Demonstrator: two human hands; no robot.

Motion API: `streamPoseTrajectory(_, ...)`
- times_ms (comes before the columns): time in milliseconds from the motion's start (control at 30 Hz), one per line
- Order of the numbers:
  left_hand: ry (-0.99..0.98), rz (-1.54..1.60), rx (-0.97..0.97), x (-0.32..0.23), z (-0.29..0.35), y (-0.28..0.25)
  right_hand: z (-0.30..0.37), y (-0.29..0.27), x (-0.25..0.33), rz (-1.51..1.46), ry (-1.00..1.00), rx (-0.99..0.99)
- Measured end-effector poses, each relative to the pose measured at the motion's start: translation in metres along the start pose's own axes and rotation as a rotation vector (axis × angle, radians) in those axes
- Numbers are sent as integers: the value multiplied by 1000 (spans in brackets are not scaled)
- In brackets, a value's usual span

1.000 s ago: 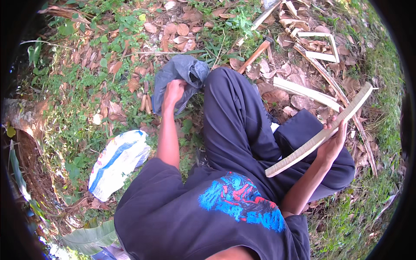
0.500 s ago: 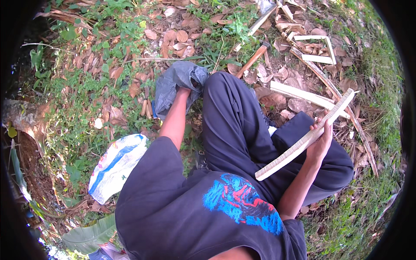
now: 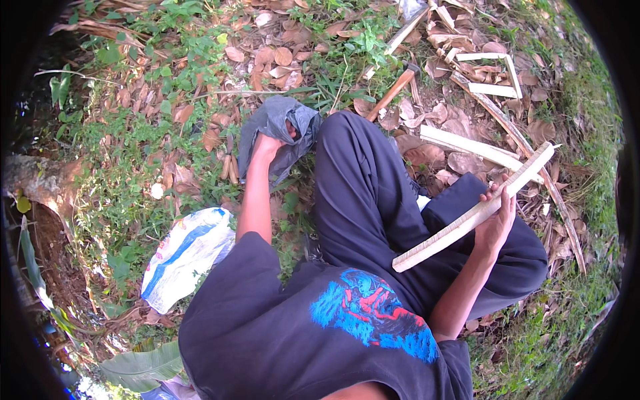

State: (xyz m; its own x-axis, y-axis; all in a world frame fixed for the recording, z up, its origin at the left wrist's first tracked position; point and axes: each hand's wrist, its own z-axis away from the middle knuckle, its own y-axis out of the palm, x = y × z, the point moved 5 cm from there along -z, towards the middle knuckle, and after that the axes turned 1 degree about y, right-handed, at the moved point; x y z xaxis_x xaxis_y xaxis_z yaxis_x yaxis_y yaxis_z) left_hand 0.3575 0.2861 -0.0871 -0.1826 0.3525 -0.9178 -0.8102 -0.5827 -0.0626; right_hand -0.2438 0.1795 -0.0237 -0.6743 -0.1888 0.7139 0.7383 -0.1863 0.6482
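Observation:
In my right hand is a long, pale stalk strip with fine cross ridges along one side. My fingers wrap round its middle, and it slants over my right leg, its lower end by my lap. My left hand reaches into the mouth of a crumpled dark grey plastic bag beside my left knee. Some fingertips show in the bag's opening; the bag's folds hide the rest, and what lies inside is out of sight. Two wooden handles stick out on the ground next to the bag.
Beyond my knee lies a tool with a wooden handle and dark head. More pale strips, a bent pale strip and a long brown stick lie to the right. At left are a white-and-blue plastic sack and a big leaf.
My left hand has turned and shifted in the bag's mouth, so more of it shows, and the bag's folds have moved. My right hand keeps its hold on the stalk strip, which has tilted slightly.

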Motion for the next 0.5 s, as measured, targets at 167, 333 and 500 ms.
streamPoseTrajectory(167, -25, -591, 198, -92, 108, 55, -4, -12, -7, -128, -62, -33)
streamPoseTrajectory(333, 394, -208, 193, -159, 155, 140, -17, 30, -32, -454, -181, 57)
streamPoseTrajectory(500, 434, 10, 549, -160, 171, 289, 4, 87, -86, -408, 12, 98)
